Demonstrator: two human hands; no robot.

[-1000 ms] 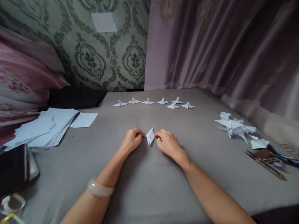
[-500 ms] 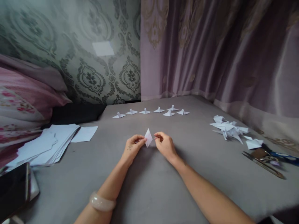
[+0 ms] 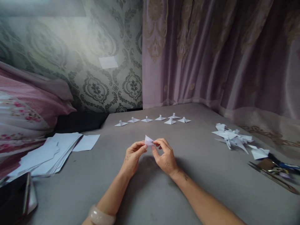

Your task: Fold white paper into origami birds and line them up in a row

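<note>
A small piece of folded white paper [image 3: 148, 141] is held up between both hands, above the middle of the grey surface [image 3: 150, 193]. My left hand [image 3: 133, 156] pinches its left side between thumb and fingers. On the right edge of the paper, my right hand [image 3: 165, 156] closes thumb and fingertips in a pinch. One point of the paper sticks upward; its lower part is partly covered by my fingertips. Beyond my hands stand several folded paper cranes [image 3: 146, 119] in a loose row, wings spread.
At left lie a stack of white paper sheets [image 3: 63, 150], a separate white sheet [image 3: 86, 143] and a dark phone-like device [image 3: 14, 197]. At right are a heap of folded paper pieces [image 3: 231, 136], a single folded piece [image 3: 259, 152] and scissors [image 3: 273, 178]. A curtain [image 3: 187, 62] hangs behind.
My right hand has moved in and taken hold of the paper's right side. The diamond-shaped paper now looks shorter and wider, with its lower part folded up. The camera view has tilted slightly upward.
</note>
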